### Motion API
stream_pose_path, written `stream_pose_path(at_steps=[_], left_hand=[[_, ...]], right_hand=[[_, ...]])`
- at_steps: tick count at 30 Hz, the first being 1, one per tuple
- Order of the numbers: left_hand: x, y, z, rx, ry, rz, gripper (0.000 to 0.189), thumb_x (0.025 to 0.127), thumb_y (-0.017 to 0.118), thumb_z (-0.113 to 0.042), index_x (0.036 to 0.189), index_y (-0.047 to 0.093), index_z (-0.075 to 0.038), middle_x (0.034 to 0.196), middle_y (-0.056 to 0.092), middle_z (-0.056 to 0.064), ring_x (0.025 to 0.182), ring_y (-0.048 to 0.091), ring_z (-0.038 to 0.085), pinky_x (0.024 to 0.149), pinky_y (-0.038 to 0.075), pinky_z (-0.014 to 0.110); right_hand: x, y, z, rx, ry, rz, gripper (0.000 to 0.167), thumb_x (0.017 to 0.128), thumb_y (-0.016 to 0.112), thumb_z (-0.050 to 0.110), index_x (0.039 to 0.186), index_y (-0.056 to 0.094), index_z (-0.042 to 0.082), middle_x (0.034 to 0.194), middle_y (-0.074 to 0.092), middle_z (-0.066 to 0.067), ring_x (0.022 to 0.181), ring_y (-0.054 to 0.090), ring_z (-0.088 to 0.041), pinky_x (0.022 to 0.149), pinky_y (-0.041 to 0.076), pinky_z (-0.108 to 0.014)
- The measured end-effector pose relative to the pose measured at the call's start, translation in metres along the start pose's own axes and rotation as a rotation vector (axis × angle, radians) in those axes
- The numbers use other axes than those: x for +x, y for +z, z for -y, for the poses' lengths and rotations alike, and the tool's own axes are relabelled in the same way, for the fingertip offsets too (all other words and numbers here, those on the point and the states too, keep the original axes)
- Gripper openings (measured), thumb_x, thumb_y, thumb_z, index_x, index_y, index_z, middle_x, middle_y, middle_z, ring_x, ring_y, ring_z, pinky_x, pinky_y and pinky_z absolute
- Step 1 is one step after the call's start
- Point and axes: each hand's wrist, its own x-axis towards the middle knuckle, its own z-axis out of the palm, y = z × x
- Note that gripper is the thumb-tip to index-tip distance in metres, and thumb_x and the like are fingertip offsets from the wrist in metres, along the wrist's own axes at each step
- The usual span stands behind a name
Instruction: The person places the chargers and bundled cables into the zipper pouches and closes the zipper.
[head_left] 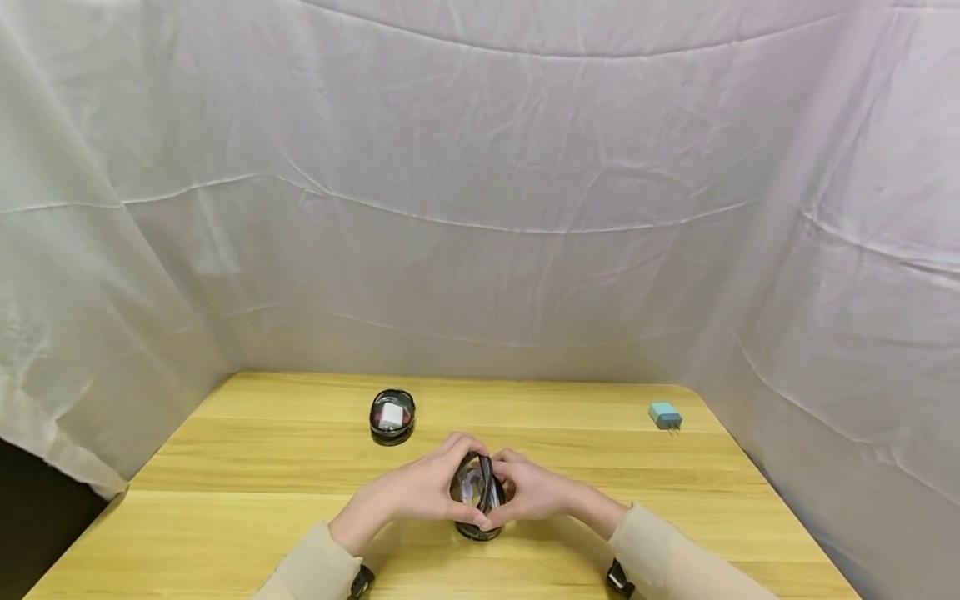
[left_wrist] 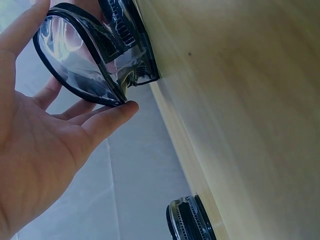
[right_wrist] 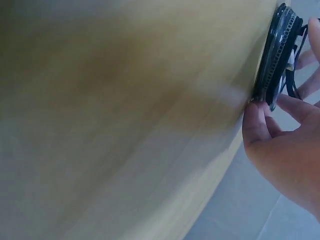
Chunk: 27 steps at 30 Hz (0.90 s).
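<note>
A small zip case (head_left: 471,481) with clear sides and black trim stands on the table between my hands, its clear lid (left_wrist: 75,55) raised at a tilt in the left wrist view. My left hand (head_left: 420,490) holds the lid between its thumb at the front and its fingers at the back. From the other side my right hand (head_left: 546,492) grips the case, its thumb and fingers at the zipped rim (right_wrist: 275,60). Something pale and curved shows through the clear plastic, too small to tell.
Farther back on the left stands a second clear case (head_left: 392,438) with a white block (head_left: 392,416) visible in it. A teal plug adapter (head_left: 665,415) lies at the back right, prongs showing. Pale cloth (head_left: 480,283) hangs around the wooden table (head_left: 247,467).
</note>
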Motion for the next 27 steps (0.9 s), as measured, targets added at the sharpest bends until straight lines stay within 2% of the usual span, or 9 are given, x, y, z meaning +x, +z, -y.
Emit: stream_pose_path(at_steps=[6, 14, 17, 20, 23, 27], left_hand=[[-0.001, 0.0, 0.0, -0.009, -0.008, -0.001, 0.075, 0.08, 0.085, -0.058, 0.136, 0.047, -0.027, 0.141, 0.045, -0.004, 0.127, 0.056, 0.021, 0.105, 0.051, 0.04], [-0.001, 0.0, 0.0, -0.004, 0.014, 0.001, 0.074, 0.082, 0.085, -0.053, 0.138, 0.047, -0.024, 0.14, 0.046, -0.003, 0.126, 0.056, 0.022, 0.105, 0.05, 0.039], [-0.002, -0.001, 0.0, -0.007, 0.022, 0.008, 0.074, 0.084, 0.085, -0.05, 0.141, 0.047, -0.021, 0.141, 0.046, -0.003, 0.125, 0.057, 0.021, 0.105, 0.05, 0.038], [-0.001, -0.001, -0.001, -0.014, 0.032, 0.015, 0.075, 0.084, 0.085, -0.048, 0.142, 0.047, -0.018, 0.142, 0.045, -0.002, 0.125, 0.057, 0.022, 0.103, 0.051, 0.037], [-0.001, -0.001, -0.001, -0.007, 0.033, 0.02, 0.077, 0.084, 0.086, -0.047, 0.143, 0.048, -0.016, 0.142, 0.045, -0.002, 0.123, 0.058, 0.022, 0.102, 0.052, 0.037], [-0.001, 0.0, -0.001, 0.014, 0.032, 0.022, 0.078, 0.083, 0.086, -0.047, 0.144, 0.048, -0.018, 0.144, 0.045, -0.002, 0.125, 0.057, 0.023, 0.103, 0.052, 0.038]], right_hand=[[-0.001, 0.0, -0.001, 0.017, 0.003, -0.004, 0.06, 0.084, 0.087, 0.026, 0.135, 0.064, 0.005, 0.129, 0.05, -0.004, 0.115, 0.051, -0.02, 0.094, 0.052, -0.028], [-0.006, -0.002, -0.004, 0.062, -0.023, -0.006, 0.064, 0.086, 0.086, 0.027, 0.14, 0.06, 0.004, 0.126, 0.053, -0.003, 0.114, 0.054, -0.021, 0.096, 0.053, -0.028], [-0.01, -0.005, -0.007, 0.087, -0.026, -0.038, 0.073, 0.087, 0.085, 0.027, 0.148, 0.053, 0.002, 0.132, 0.057, -0.008, 0.116, 0.058, -0.027, 0.098, 0.055, -0.033], [-0.016, -0.011, -0.011, 0.114, -0.023, -0.081, 0.082, 0.089, 0.084, 0.026, 0.155, 0.043, -0.003, 0.144, 0.054, -0.017, 0.123, 0.057, -0.036, 0.102, 0.055, -0.043], [-0.023, -0.019, -0.017, 0.138, -0.012, -0.131, 0.081, 0.091, 0.082, 0.024, 0.155, 0.041, -0.006, 0.152, 0.048, -0.024, 0.129, 0.054, -0.042, 0.106, 0.051, -0.052], [-0.032, -0.03, -0.028, 0.138, 0.013, -0.213, 0.078, 0.094, 0.079, 0.022, 0.155, 0.04, -0.006, 0.155, 0.044, -0.028, 0.133, 0.05, -0.047, 0.108, 0.047, -0.057]])
